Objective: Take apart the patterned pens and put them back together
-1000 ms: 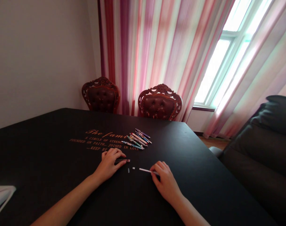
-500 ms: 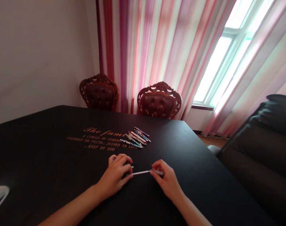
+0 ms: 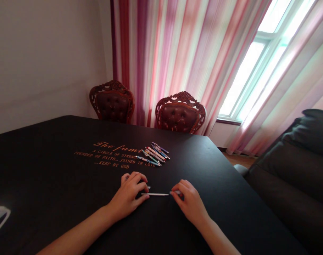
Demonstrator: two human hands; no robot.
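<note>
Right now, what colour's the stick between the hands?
The stick is mostly white; see the head view.

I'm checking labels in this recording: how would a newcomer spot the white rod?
On the black table, find the pens. Nearer the camera, the rod shows between the left hand and the right hand, its narrow tip pointing at the right one. It is plain white and slimmer than any of those pens.

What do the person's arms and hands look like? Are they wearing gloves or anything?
No gloves! The left hand and right hand are both bare, with slim fingers. The forearms are slender and bare too, with no sleeves in view. No watch or bracelet shows on either wrist. The nails are too small to make out.
</note>
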